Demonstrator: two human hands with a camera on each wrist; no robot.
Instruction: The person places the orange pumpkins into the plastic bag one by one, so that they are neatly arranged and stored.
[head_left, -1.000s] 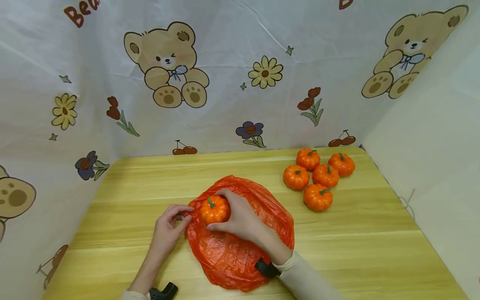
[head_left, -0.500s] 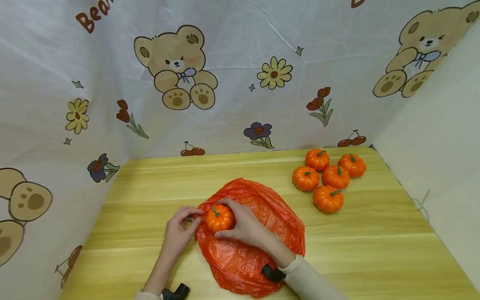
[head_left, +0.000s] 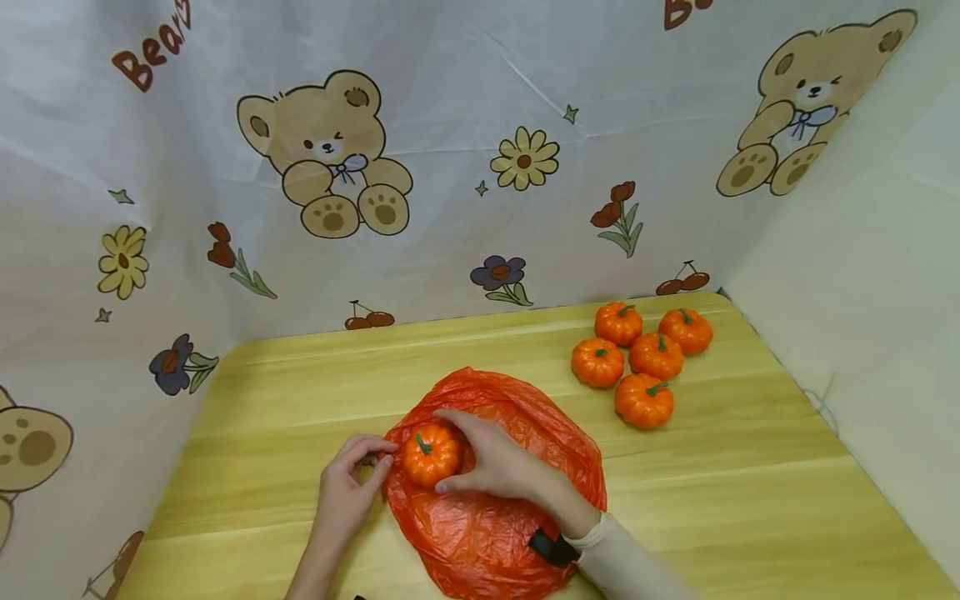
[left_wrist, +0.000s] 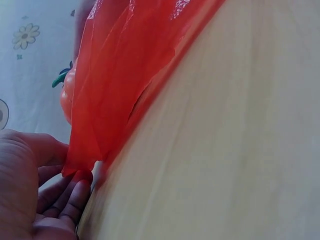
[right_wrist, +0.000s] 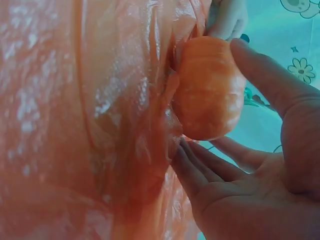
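Note:
In the head view, a thin red plastic bag (head_left: 510, 533) lies spread on the table, and a small orange pumpkin (head_left: 432, 457) with a green stem sits on its left part. My left hand (head_left: 352, 479) pinches the bag's left edge; in the left wrist view, the bag's corner (left_wrist: 80, 160) runs between thumb and fingers. Around the pumpkin's right side my right hand (head_left: 498, 458) stands spread, with a gap between palm and pumpkin. The right wrist view has the thumb by one side of the pumpkin (right_wrist: 210, 90) and the fingertips low against the bag.
Several more small pumpkins (head_left: 645, 402) stand grouped at the back right of the wooden table (head_left: 750, 500). A white cloth (head_left: 442, 100) printed with bears and flowers hangs behind the table. Along the right edge runs a plain pale wall (head_left: 862, 317).
The right hand has loosened from the pumpkin and drawn slightly right, leaving it on the bag. My left hand keeps its pinch on the bag's edge. The head view has shifted a little.

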